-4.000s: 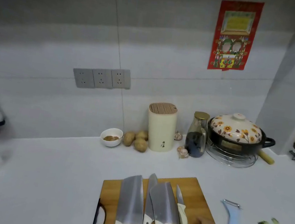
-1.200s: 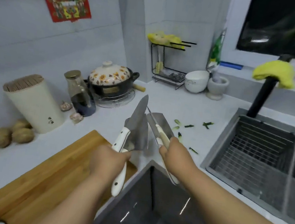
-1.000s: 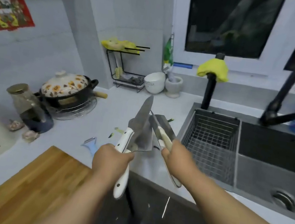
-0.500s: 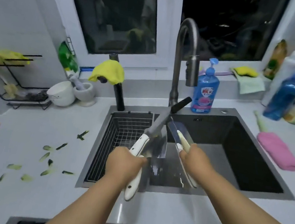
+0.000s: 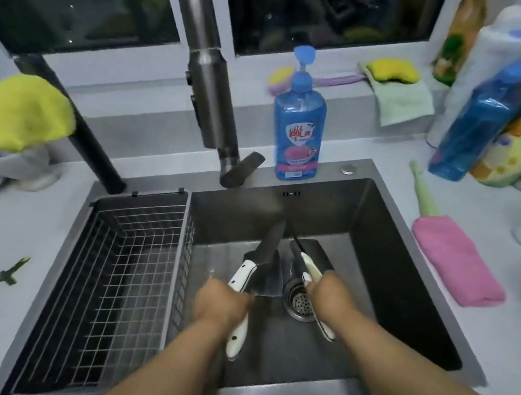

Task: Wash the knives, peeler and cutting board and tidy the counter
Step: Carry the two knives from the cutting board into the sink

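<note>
Head view: left hand (image 5: 220,304) grips white-handled knives (image 5: 264,265), right hand (image 5: 329,294) grips more, all low over the sink (image 5: 407,285) floor by the drain (image 5: 299,301). Best laid flat, blades apart and pointing away, clear of the basket (image 5: 129,262). Peeler and board out of sight.

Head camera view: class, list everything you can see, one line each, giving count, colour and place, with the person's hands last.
knives: several, white handles, held over sink
sink: one, dark steel, centre
wire basket: one, dark, sink's left side
faucet: one, grey, behind sink
soap bottle: one, blue, behind sink
pink cloth: one, counter right
yellow cloth: one, left
peel scraps: several, green, counter left
left hand: grips knives
right hand: grips knives
</note>
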{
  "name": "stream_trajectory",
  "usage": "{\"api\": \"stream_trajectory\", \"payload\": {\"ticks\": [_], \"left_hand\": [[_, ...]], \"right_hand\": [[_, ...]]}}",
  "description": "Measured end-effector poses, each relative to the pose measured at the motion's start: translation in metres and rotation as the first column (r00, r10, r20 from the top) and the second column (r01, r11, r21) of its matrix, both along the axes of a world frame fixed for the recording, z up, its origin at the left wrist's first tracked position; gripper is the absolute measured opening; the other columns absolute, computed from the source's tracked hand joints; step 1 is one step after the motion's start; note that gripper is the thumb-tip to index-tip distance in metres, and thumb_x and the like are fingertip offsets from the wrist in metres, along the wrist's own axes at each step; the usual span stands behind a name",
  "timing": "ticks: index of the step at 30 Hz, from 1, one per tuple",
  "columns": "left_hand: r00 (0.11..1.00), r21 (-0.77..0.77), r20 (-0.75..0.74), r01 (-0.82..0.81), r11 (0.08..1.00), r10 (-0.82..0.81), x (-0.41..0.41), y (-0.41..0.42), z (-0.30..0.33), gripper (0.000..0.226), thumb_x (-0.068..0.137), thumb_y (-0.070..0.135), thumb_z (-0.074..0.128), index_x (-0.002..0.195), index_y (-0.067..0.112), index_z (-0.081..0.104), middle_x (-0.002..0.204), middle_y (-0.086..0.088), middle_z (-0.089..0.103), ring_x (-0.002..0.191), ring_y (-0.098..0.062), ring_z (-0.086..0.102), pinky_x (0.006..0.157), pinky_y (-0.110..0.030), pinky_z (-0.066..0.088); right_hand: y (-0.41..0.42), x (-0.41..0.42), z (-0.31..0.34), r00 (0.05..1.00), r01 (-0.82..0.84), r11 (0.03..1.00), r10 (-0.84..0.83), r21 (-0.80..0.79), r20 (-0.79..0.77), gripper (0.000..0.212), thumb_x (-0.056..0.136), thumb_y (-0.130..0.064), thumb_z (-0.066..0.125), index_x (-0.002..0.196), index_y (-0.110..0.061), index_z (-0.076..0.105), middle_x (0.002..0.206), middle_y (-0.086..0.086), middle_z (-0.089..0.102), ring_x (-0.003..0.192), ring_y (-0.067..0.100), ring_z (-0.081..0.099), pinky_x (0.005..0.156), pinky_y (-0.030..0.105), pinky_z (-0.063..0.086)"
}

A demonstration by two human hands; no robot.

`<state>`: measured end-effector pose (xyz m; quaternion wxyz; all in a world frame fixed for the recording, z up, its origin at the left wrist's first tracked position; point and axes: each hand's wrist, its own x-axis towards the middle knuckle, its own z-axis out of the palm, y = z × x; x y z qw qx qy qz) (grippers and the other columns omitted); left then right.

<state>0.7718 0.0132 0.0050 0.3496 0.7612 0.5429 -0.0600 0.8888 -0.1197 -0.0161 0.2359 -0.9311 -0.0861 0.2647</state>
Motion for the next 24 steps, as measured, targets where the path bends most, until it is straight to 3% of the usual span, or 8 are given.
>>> {"api": "stream_trajectory", "payload": {"ticks": [6, 15, 20, 24], "left_hand": [[0.996, -0.039, -0.086, -0.009, 0.999, 0.005, 0.027, -0.005, -0.042, 0.042, 0.074, 0.036, 0.074, 0.103, 0.006, 0.067, 0.099, -0.012, 0.071, 0.092, -0.028, 0.068, 0.074, -0.030, 0.054], [0.991, -0.087, -0.128, 0.026, 0.996, -0.037, 0.032, -0.009, -0.086, 0.041, 0.079, 0.036, 0.071, 0.105, 0.006, 0.060, 0.107, -0.014, 0.067, 0.099, -0.031, 0.064, 0.069, -0.026, 0.042], [0.979, -0.145, -0.187, 0.056, 0.988, -0.083, 0.031, -0.006, -0.101, 0.037, 0.083, 0.034, 0.068, 0.106, 0.009, 0.054, 0.111, -0.012, 0.063, 0.100, -0.029, 0.062, 0.072, -0.026, 0.042], [0.969, -0.201, -0.211, 0.086, 0.976, -0.129, 0.031, 0.000, -0.113, 0.035, 0.082, 0.034, 0.070, 0.098, 0.013, 0.047, 0.112, -0.011, 0.062, 0.100, -0.030, 0.063, 0.080, -0.031, 0.050]], "right_hand": [[0.006, 0.016, -0.038, 0.998, 0.045, 0.999, -0.046, -0.015, -0.052, 0.031, 0.095, -0.024, 0.050, 0.114, 0.000, 0.051, 0.120, 0.021, 0.061, 0.111, 0.036, 0.058, 0.083, 0.033, 0.045], [0.014, 0.013, -0.077, 0.987, 0.098, 0.993, -0.106, -0.068, -0.124, 0.033, 0.095, -0.025, 0.052, 0.118, -0.001, 0.049, 0.125, 0.018, 0.057, 0.115, 0.033, 0.056, 0.090, 0.033, 0.044], [0.012, 0.015, -0.092, 0.975, 0.088, 0.986, -0.114, -0.139, -0.193, 0.037, 0.098, -0.018, 0.047, 0.129, 0.001, 0.041, 0.134, 0.015, 0.049, 0.123, 0.026, 0.052, 0.095, 0.026, 0.038], [0.016, 0.020, -0.106, 0.958, 0.047, 0.989, -0.085, -0.144, -0.274, 0.034, 0.100, -0.016, 0.040, 0.131, -0.003, 0.047, 0.133, 0.014, 0.050, 0.124, 0.026, 0.049, 0.097, 0.026, 0.037]]}}
